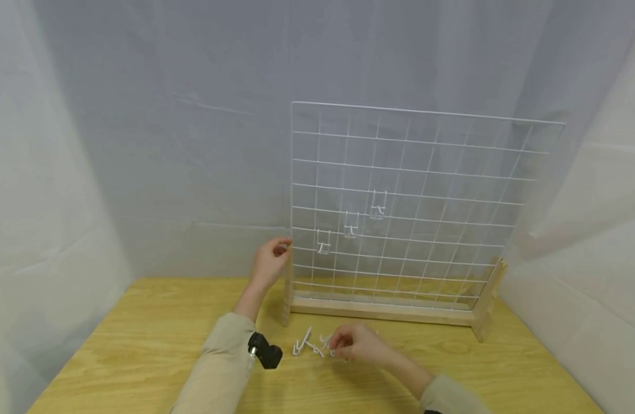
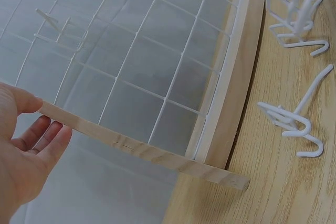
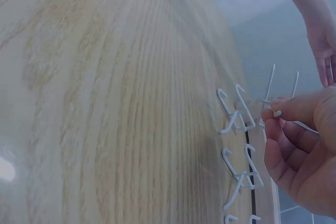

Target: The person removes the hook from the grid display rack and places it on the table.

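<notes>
Now a pale, straight-grained wooden upright (image 2: 142, 149) is pinched by the left hand (image 1: 270, 264), thumb on one edge, fingertips curled against the other. By the flat-sided wooden stand (image 1: 382, 309) a square-meshed white wire grid panel (image 1: 425, 198) is held up, and on it three white bent-wire hooks (image 1: 351, 231) are hung in a diagonal rising rightward. Between thumb and forefinger of the right hand (image 1: 361, 345), a slim white wire hook (image 3: 277, 114) is gripped, near loose white curl-ended hooks (image 2: 302, 121) scattered before the stand. All is carried by a yellow-brown wood-grain bench (image 1: 141, 345), backed and flanked by creased grey-white sheeting (image 1: 193, 144).
</notes>
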Tool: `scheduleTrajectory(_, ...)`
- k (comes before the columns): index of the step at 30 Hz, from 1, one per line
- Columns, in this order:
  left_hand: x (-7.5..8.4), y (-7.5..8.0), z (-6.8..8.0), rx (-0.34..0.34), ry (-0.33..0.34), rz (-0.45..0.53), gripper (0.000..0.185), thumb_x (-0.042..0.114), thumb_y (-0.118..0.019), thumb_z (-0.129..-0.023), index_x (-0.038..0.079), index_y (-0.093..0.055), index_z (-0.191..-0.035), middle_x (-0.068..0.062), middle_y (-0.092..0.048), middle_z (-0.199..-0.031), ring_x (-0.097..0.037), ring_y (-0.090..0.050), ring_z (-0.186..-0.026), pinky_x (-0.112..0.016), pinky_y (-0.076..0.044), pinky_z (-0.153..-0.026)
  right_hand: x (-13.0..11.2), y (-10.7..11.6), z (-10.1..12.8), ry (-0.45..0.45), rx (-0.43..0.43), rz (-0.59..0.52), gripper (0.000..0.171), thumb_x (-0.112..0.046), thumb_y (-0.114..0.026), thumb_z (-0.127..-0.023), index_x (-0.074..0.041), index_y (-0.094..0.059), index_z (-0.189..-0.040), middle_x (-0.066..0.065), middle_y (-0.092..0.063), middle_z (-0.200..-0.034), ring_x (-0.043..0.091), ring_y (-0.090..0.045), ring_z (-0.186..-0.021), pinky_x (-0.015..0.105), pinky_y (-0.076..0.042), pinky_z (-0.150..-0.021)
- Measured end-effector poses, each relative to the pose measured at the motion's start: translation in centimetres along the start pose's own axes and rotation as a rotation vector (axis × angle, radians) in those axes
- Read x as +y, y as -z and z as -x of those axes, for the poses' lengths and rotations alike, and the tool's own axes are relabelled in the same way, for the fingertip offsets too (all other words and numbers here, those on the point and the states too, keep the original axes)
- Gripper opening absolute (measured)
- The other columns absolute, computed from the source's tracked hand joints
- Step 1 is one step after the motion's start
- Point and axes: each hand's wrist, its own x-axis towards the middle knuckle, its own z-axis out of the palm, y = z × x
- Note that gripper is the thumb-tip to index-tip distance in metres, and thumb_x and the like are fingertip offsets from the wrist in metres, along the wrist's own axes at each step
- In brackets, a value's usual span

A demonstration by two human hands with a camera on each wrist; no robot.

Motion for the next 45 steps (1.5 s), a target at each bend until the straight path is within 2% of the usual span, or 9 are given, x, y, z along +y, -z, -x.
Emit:
scheduleTrajectory(7,0.1,0.0,-0.1,0.012,-0.008,0.005,0.028,0.0,-0.057,-0.085,-0.002,-0.062,-0.113,-0.019,-0.061,-0.095,-0.032,-0.057,-0.093,-0.042,-0.047,-0.079,-0.2,-0.9,-0.2,0.02,-0.022,0.059,0.009,0.005,-0.065,-0.076,0.0,-0.065,-0.084,0.006,-0.063,-0.076,0.002,-0.053,-0.064,0.02,-0.048,-0.058)
scheduleTrajectory(16,0.2,0.4,-0.2,0.008,-0.009,-0.009,0.028,0.001,-0.057,-0.086,-0.001,-0.062,-0.113,-0.019,-0.061,-0.097,-0.032,-0.057,-0.095,-0.044,-0.046,-0.081,-0.2,-2.2,-0.4,0.029,-0.034,0.073,0.011,0.004,-0.066,-0.076,-0.004,-0.066,-0.083,-0.001,-0.064,-0.077,0.002,-0.054,-0.068,0.019,-0.046,-0.065)
scheduleTrajectory(32,0.1,0.1,-0.2,0.007,-0.019,-0.022,0.028,0.001,-0.058,-0.085,0.0,-0.063,-0.113,-0.018,-0.062,-0.096,-0.031,-0.058,-0.093,-0.043,-0.047,-0.079,0.3,-4.1,-0.4,-0.005,-0.073,0.058,0.008,0.0,-0.068,-0.078,-0.007,-0.066,-0.081,-0.01,-0.059,-0.072,-0.001,-0.049,-0.063,0.017,-0.045,-0.058)
scheduleTrajectory(45,-0.3,0.0,0.1,0.005,-0.027,0.014,0.028,-0.002,-0.057,-0.084,-0.003,-0.062,-0.112,-0.019,-0.061,-0.093,-0.032,-0.058,-0.091,-0.042,-0.048,-0.077,0.7,-5.0,-0.2,-0.017,-0.034,0.102,0.012,0.001,-0.07,-0.072,-0.009,-0.066,-0.076,-0.012,-0.057,-0.064,-0.003,-0.049,-0.058,0.017,-0.043,-0.056)
